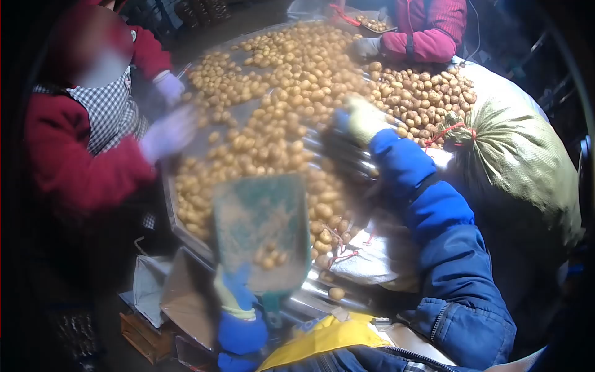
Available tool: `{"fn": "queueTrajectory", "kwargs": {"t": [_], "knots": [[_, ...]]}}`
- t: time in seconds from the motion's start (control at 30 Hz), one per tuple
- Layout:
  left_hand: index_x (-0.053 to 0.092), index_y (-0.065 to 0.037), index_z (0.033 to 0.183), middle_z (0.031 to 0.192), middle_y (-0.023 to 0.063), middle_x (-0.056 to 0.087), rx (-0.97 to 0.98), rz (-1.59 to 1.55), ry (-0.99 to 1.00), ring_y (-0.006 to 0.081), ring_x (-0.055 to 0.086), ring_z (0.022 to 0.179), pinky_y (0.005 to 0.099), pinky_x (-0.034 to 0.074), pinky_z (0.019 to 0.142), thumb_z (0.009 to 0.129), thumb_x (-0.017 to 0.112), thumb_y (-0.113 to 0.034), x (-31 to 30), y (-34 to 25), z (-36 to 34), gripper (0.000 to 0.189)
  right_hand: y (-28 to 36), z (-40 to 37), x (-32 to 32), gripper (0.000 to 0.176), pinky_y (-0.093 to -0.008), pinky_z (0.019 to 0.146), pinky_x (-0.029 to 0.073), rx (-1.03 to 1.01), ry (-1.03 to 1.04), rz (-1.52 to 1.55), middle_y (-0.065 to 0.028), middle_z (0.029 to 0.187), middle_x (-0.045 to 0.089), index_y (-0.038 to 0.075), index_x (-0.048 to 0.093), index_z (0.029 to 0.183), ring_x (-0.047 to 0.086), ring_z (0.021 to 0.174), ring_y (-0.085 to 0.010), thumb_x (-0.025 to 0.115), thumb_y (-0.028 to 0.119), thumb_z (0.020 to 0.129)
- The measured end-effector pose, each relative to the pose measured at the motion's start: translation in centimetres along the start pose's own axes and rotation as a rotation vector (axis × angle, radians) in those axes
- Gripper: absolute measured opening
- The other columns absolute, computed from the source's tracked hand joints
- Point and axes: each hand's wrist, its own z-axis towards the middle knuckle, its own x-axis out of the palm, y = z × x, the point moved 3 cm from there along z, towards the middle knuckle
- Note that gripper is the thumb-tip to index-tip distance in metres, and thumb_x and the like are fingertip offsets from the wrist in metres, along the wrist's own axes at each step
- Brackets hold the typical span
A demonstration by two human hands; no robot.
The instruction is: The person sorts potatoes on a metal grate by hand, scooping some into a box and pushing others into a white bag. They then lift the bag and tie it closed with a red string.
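Observation:
My left hand (237, 291), in a blue and pale yellow glove, grips a green scoop (260, 211) at its rear left corner, beside the short handle (271, 305). The scoop's tray is tilted toward me, dusted with dirt, and holds several small potatoes (270, 255). My right hand (364, 121), in a similar glove, reaches over the metal table at the edge of the spread potatoes (291, 93). Motion blurs its fingers, so their pose and anything in them cannot be made out.
At left, a co-worker's purple-gloved hands (168, 133) move over the potatoes. Another co-worker's gloved hand (369, 47) is at the far side, near a small scoop (375, 25). A tied full sack (520, 149) stands right. Boxes (197, 294) sit lower left.

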Motion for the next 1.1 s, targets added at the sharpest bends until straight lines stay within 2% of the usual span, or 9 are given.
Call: {"fn": "queueTrajectory", "kwargs": {"t": [0.1, 0.2, 0.3, 0.4, 0.47, 0.53, 0.63, 0.8, 1.1], "knots": [[0.062, 0.006, 0.130, 0.120, 0.0162, 0.069, 0.052, 0.088, 0.011, 0.0261, 0.069, 0.101, 0.0377, 0.057, 0.089, 0.089, 0.066, 0.000, -0.5, 0.2, 0.3, 0.042, -6.2, 2.0, 0.4, 0.065, -0.0541, 0.109, 0.043, 0.273, 0.016, -0.011, -0.0255, 0.138, 0.058, 0.004, 0.054, 0.140, 0.061, 0.123, -0.0439, 0.055, 0.052, 0.096], [0.060, 0.006, 0.132, 0.121, 0.0159, 0.069, 0.125, 0.237, 0.020, 0.0258, 0.069, 0.102, 0.0376, 0.057, 0.090, 0.090, 0.067, -0.002, -0.1, 0.2, 0.2, 0.043, -4.5, 2.7, 1.5, 0.078, -0.0547, 0.111, 0.042, 0.202, -0.038, -0.031, -0.0304, 0.145, 0.051, 0.002, 0.049, 0.147, 0.055, 0.130, -0.0452, 0.059, 0.058, 0.093], [0.065, 0.005, 0.121, 0.101, 0.0098, 0.068, 0.147, 0.135, -0.040, 0.0191, 0.067, 0.082, 0.0321, 0.057, 0.070, 0.101, 0.055, -0.003, 0.4, 0.4, 0.4, 0.023, -0.1, 3.7, 5.0, 0.078, -0.0610, 0.115, 0.034, 0.057, -0.165, -0.096, -0.0329, 0.155, 0.039, 0.003, 0.044, 0.153, 0.045, 0.137, -0.0510, 0.059, 0.054, 0.096], [0.059, 0.006, 0.134, 0.121, 0.0160, 0.068, 0.149, 0.340, 0.027, 0.0263, 0.069, 0.104, 0.0384, 0.057, 0.090, 0.090, 0.067, -0.005, -0.2, 0.0, 0.1, 0.046, 3.2, 5.8, 7.9, 0.076, -0.0659, 0.121, 0.022, -0.073, -0.105, 0.188, -0.0268, 0.162, 0.034, 0.012, 0.042, 0.158, 0.035, 0.145, -0.0517, 0.055, 0.057, 0.098], [0.059, 0.007, 0.134, 0.121, 0.0162, 0.068, -0.040, -0.019, 0.091, 0.0259, 0.069, 0.104, 0.0378, 0.056, 0.090, 0.090, 0.066, -0.004, -0.3, 0.3, 0.5, 0.045, 8.0, 4.6, 8.9, 0.080, -0.0690, 0.124, 0.009, -0.030, -0.046, 0.174, -0.0180, 0.169, 0.029, 0.015, 0.045, 0.157, 0.016, 0.153, -0.0566, 0.051, 0.067, 0.096], [0.060, 0.007, 0.133, 0.121, 0.0165, 0.068, -0.075, -0.111, 0.090, 0.0257, 0.069, 0.103, 0.0373, 0.056, 0.090, 0.090, 0.065, -0.003, -0.7, 0.2, 0.7, 0.045, 10.3, 3.1, 9.9, 0.078, -0.0724, 0.122, 0.006, -0.148, -0.047, -0.009, -0.0192, 0.167, 0.032, 0.017, 0.044, 0.157, 0.019, 0.151, -0.0581, 0.047, 0.068, 0.098], [0.060, 0.007, 0.133, 0.120, 0.0169, 0.069, 0.048, 0.078, 0.030, 0.0257, 0.069, 0.102, 0.0369, 0.056, 0.090, 0.089, 0.065, -0.001, -1.0, 0.9, 0.8, 0.044, 12.6, -1.9, 11.0, 0.070, -0.0723, 0.119, 0.020, -0.470, 0.164, 0.002, -0.0201, 0.160, 0.040, 0.020, 0.048, 0.153, 0.028, 0.148, -0.0560, 0.051, 0.064, 0.099], [0.060, 0.007, 0.133, 0.119, 0.0173, 0.069, 0.016, 0.054, 0.013, 0.0266, 0.069, 0.102, 0.0373, 0.056, 0.090, 0.089, 0.063, 0.001, -0.2, 0.2, 0.0, 0.044, 11.8, -5.9, 5.4, 0.059, -0.0532, 0.114, 0.042, -0.610, 0.459, 0.416, -0.0187, 0.156, 0.048, 0.020, 0.055, 0.150, 0.050, 0.139, -0.0421, 0.057, 0.054, 0.101], [0.060, 0.006, 0.132, 0.120, 0.0175, 0.069, -0.013, -0.034, -0.015, 0.0272, 0.069, 0.103, 0.0385, 0.057, 0.091, 0.089, 0.065, 0.000, 0.5, -0.4, 0.1, 0.044, -0.6, 0.0, -1.5, 0.040, -0.0443, 0.099, 0.053, -0.030, 0.049, 0.150, -0.0177, 0.124, 0.072, 0.009, 0.067, 0.130, 0.069, 0.114, -0.0341, 0.054, 0.034, 0.102]]}}
